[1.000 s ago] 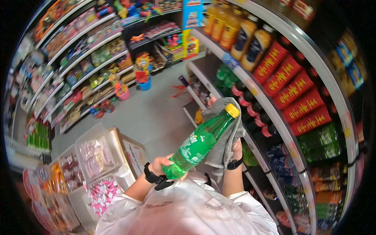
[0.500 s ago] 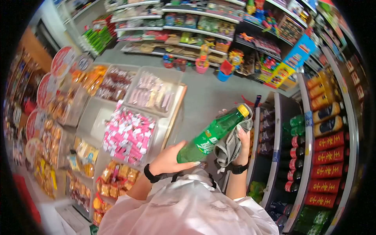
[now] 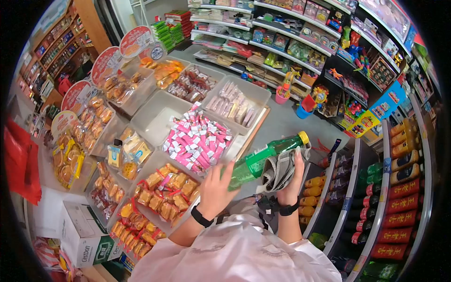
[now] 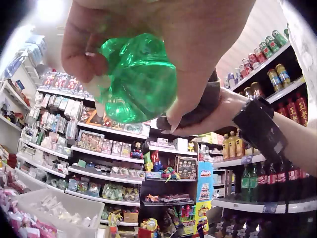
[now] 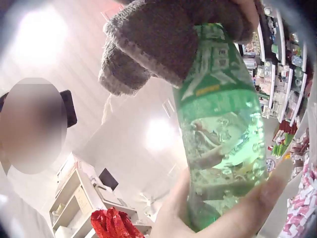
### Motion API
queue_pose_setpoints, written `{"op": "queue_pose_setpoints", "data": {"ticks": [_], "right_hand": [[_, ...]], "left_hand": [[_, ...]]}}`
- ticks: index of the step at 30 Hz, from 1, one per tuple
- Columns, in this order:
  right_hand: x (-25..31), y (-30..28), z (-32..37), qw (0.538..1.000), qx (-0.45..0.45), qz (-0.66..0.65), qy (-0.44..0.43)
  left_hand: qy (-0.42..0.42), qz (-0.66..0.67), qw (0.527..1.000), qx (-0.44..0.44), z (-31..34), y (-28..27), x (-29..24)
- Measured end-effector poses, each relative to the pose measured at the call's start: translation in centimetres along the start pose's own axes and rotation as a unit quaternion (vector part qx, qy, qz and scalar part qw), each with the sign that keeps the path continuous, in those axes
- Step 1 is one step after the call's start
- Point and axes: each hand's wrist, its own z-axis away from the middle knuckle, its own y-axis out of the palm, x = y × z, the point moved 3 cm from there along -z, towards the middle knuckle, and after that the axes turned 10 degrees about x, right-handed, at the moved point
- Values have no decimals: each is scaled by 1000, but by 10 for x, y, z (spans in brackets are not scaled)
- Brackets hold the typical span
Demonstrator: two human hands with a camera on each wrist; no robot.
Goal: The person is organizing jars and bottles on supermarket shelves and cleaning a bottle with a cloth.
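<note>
A green soda bottle [image 3: 251, 162] with a yellow cap [image 3: 303, 137] is held tilted in front of the chest, cap toward the right. My left hand [image 3: 217, 188] grips it round the base; the left wrist view shows fingers and thumb on either side of the clear green bottom [image 4: 141, 84]. In my right hand [image 3: 293, 181] is a bunched grey cloth [image 3: 275, 174], held against the bottle's upper part and label. From the right wrist view, the folded cloth [image 5: 153, 42] overlaps the label, and liquid with bubbles shows inside the bottle [image 5: 223, 134].
To the left stands a display of plastic bins with wrapped snacks, including pink-and-white packets [image 3: 197, 143] and biscuits [image 3: 164, 190]. On the right, a drinks shelf [image 3: 361, 188] holds bottles and red packs [image 3: 401, 209]. Toy shelves [image 3: 291, 42] line the back beyond the grey floor.
The head view has swung left, bringing more snack bins into sight. The bottle has tilted flatter, and the cloth now covers more of its near side. Both hands keep their hold.
</note>
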Motion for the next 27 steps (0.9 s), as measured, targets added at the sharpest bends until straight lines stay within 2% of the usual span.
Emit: {"op": "queue_pose_setpoints", "data": {"ticks": [1, 5, 9, 13, 16, 19, 21, 23, 25, 26, 27], "right_hand": [[-6, 1, 4, 999, 7, 52, -13], [-19, 23, 24, 993, 14, 108, -50], [-39, 36, 39, 996, 80, 46, 1], [-57, 47, 54, 983, 143, 101, 47], [-70, 37, 52, 966, 202, 140, 79], [-68, 40, 46, 947, 253, 166, 106], [-66, 45, 38, 947, 252, 182, 82], [-63, 49, 31, 954, 240, 163, 80], [-58, 50, 20, 965, 218, 111, 97], [-52, 56, 17, 972, 196, 114, 68], [-49, 57, 11, 970, 207, 98, 78]], "left_hand": [[-5, 6, 1000, -3, 7, 1, 0], [-33, 40, 999, -13, 28, 0, 5], [-43, 102, 993, -34, 38, -4, 9], [-34, 210, 977, -30, 41, -4, 18], [-13, 263, 963, -62, 35, -8, 24], [-33, 277, 959, -38, 24, -9, 27], [-71, 428, 901, -18, 16, 7, 39], [-61, 445, 893, 14, 11, 6, 41], [-3, 329, 942, 59, 1, -23, 31], [-3, 336, 935, 111, -3, -23, 34], [-2, 342, 925, 164, -7, -21, 38]]}}
